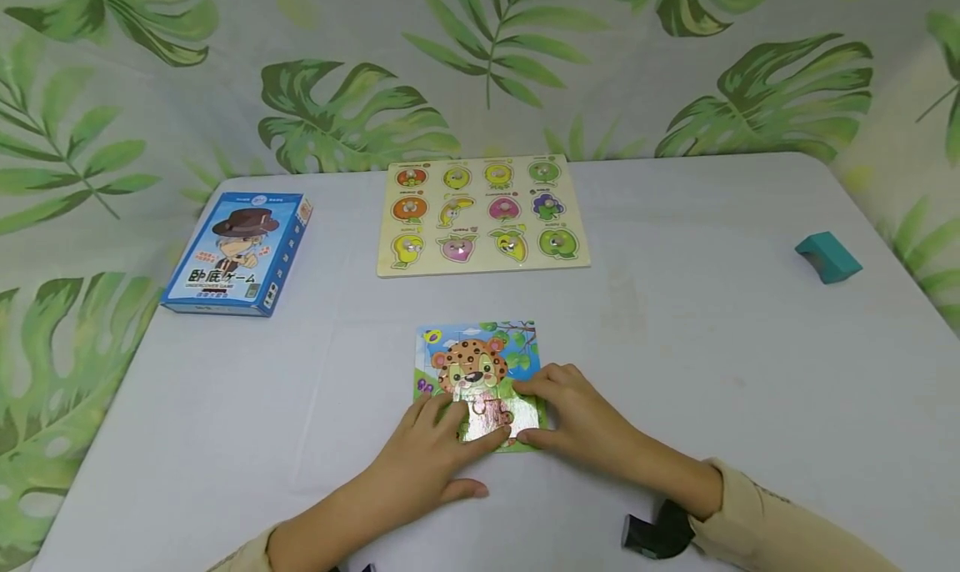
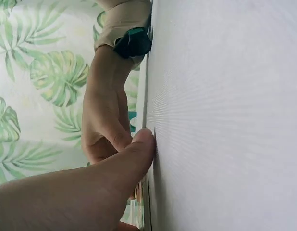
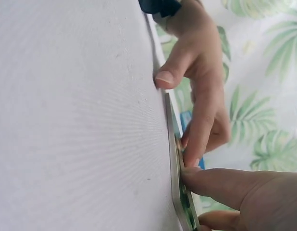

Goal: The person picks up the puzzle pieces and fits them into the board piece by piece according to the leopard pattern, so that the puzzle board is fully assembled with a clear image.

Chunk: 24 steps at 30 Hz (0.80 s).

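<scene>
A small jigsaw puzzle (image 1: pixel 480 351) with a cartoon leopard lies flat on the table, its lower part bright with glare. My left hand (image 1: pixel 420 451) rests on its lower left, fingertips on the picture. The left thumb (image 3: pixel 175 72) stays off the board, down by the tablecloth. On the puzzle's right side my right hand (image 1: pixel 592 426) touches the surface with thumb and index fingertip spread apart. In the right wrist view, the right thumb (image 3: pixel 206 180) presses on the top of the thin puzzle board (image 3: pixel 175 163). Some pieces are hidden beneath the fingers.
Behind the puzzle lies a wooden fruit board (image 1: pixel 480 268) with knobbed pieces. A blue game box (image 1: pixel 232 255) lies at the left, and a teal block (image 1: pixel 828 257) at the far right. The white table (image 1: pixel 675 322) meets a leaf-print cloth (image 1: pixel 555 80) at the back.
</scene>
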{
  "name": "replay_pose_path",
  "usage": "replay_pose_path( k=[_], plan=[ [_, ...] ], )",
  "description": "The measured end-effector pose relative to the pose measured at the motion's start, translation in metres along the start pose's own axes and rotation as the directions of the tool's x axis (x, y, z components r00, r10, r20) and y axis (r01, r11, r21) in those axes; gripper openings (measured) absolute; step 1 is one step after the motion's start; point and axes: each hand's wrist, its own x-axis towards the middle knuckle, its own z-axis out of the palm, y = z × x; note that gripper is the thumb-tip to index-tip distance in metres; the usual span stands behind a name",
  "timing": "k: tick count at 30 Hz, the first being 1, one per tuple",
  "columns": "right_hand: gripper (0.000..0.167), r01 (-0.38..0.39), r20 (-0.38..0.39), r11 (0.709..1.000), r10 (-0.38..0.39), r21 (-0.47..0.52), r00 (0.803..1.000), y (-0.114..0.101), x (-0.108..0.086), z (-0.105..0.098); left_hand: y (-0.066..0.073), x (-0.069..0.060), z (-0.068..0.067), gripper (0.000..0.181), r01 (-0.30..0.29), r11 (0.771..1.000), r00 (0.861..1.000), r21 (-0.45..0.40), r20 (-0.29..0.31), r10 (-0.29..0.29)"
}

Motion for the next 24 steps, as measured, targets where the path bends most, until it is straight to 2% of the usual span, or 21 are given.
replay_pose_path(
  k=[5,10,18,21,24],
  plan=[
    [0.053,0.002,0.035,1.000,-0.001,-0.018,0.999,-0.001,0.003,-0.002,0.004,0.003,-0.004,0.062,0.006,0.998,1.000,0.067,0.016,-0.008],
    [0.056,0.047,0.059,0.997,-0.043,-0.066,0.997,0.000,0.003,-0.003,0.005,0.002,-0.005,0.061,-0.002,0.998,1.000,0.067,0.019,0.001],
    [0.053,0.100,0.075,0.991,-0.093,-0.085,0.993,0.003,0.001,-0.006,0.005,0.001,-0.005,0.061,0.003,0.998,1.000,0.065,0.025,-0.004],
    [0.057,0.096,0.115,0.993,-0.088,-0.064,0.990,0.007,-0.002,-0.008,0.005,0.001,-0.004,0.060,0.006,0.998,1.000,0.055,0.024,-0.008],
    [0.060,0.042,0.180,0.999,-0.047,0.030,0.982,0.012,-0.007,-0.014,0.001,-0.001,-0.003,0.060,0.007,1.000,1.000,0.018,0.021,-0.008]
  ],
)
